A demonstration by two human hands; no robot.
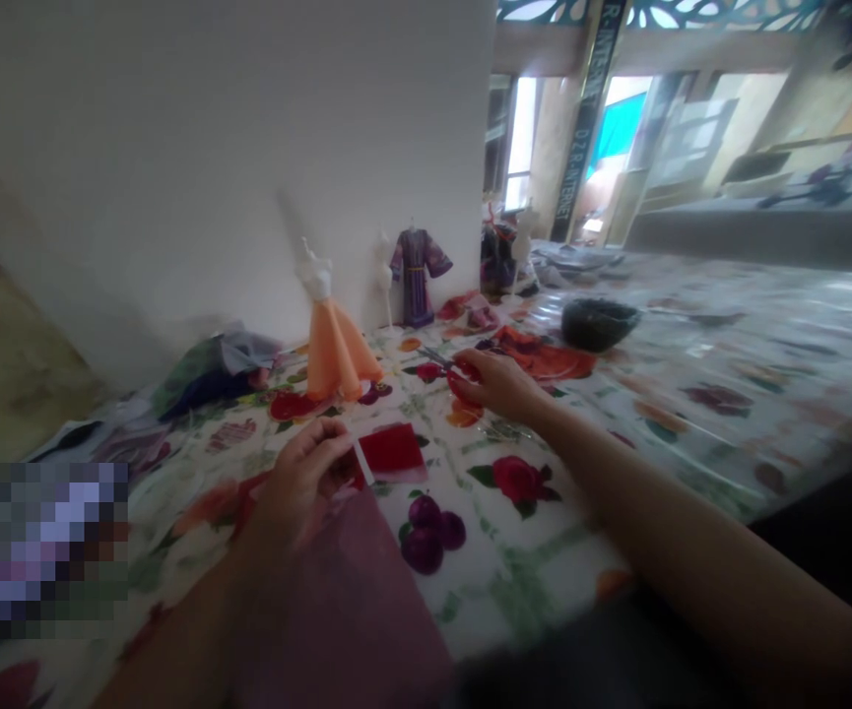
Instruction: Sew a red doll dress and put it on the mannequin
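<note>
My left hand [307,478] pinches the edge of a red piece of fabric [394,452] that lies on the flowered tablecloth [618,463], with a pale pink sheet [352,601] below it. My right hand [495,382] reaches farther out and closes round the red handles of a pair of scissors [440,360] resting on the table. A small dress form in an orange dress [333,345] stands just beyond both hands.
A white wall [211,148] rises behind the table. Against it stand a bare white dress form [383,271], a purple robe on a form [417,271] and another dressed form [503,256]. Dark fabric scraps [215,369] lie left, a dark bowl [597,323] right.
</note>
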